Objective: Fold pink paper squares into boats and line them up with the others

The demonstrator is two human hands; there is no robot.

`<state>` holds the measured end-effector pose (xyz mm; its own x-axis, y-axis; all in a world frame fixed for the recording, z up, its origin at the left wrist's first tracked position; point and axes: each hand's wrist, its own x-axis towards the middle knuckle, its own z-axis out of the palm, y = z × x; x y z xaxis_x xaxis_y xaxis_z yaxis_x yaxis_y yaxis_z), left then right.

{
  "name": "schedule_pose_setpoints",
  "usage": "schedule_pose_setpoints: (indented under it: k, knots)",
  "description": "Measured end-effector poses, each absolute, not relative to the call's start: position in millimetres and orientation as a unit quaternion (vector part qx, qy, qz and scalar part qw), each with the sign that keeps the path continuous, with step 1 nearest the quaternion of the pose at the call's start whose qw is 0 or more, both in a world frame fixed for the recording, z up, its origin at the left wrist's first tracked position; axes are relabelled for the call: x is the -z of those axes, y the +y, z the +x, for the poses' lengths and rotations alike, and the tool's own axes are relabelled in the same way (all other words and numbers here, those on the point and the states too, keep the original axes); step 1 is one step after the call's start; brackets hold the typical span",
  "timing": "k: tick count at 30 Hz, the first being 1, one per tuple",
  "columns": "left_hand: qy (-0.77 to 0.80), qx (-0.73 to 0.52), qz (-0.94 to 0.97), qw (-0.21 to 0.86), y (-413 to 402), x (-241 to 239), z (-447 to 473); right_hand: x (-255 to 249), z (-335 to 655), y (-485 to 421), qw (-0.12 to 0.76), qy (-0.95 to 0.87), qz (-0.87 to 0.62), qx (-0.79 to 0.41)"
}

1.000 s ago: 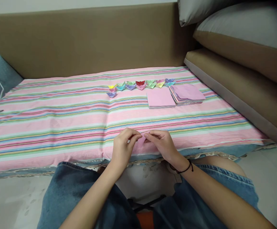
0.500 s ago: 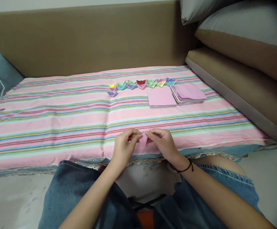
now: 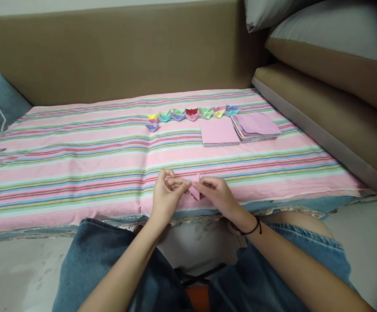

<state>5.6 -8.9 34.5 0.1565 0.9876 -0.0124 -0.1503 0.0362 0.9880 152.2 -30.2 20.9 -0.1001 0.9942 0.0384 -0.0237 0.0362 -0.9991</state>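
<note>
A small folded piece of pink paper point(image 3: 195, 189) is held between my two hands, just above the near edge of the striped cloth. My left hand point(image 3: 169, 190) pinches its left corner between thumb and finger, with the index finger lifted and bent. On the other side, my right hand point(image 3: 217, 193) grips the paper with its thumb in front; the fingers behind are partly hidden. Farther back stand several small folded paper boats point(image 3: 192, 115) in different colours, set in rows.
Two stacks of square paper lie behind my hands: a low pink stack point(image 3: 220, 132) and a taller one point(image 3: 256, 125) to its right. The striped cloth point(image 3: 61, 173) covers the seat. Large cushions point(image 3: 331, 108) are piled at the right, and a brown backrest point(image 3: 117, 56) rises behind.
The folded pink paper has turned and now shows a taller, diamond-like shape. My left hand has shifted slightly left, its index finger raised away from the paper. My right hand keeps its grip.
</note>
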Motion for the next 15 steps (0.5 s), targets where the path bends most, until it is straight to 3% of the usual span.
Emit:
schedule_pose_setpoints:
  k: [5, 15]
  knots:
    - [0.412, -0.507, 0.485, 0.581, -10.1, -38.7, 7.7, -25.4, 152.4, -32.1, 0.472, -0.59, -0.466, -0.46]
    - [0.443, -0.546, 0.439, 0.56, -7.3, -36.2, 5.2, -21.8, 151.4, -30.0, 0.474, -0.503, -0.446, -0.569]
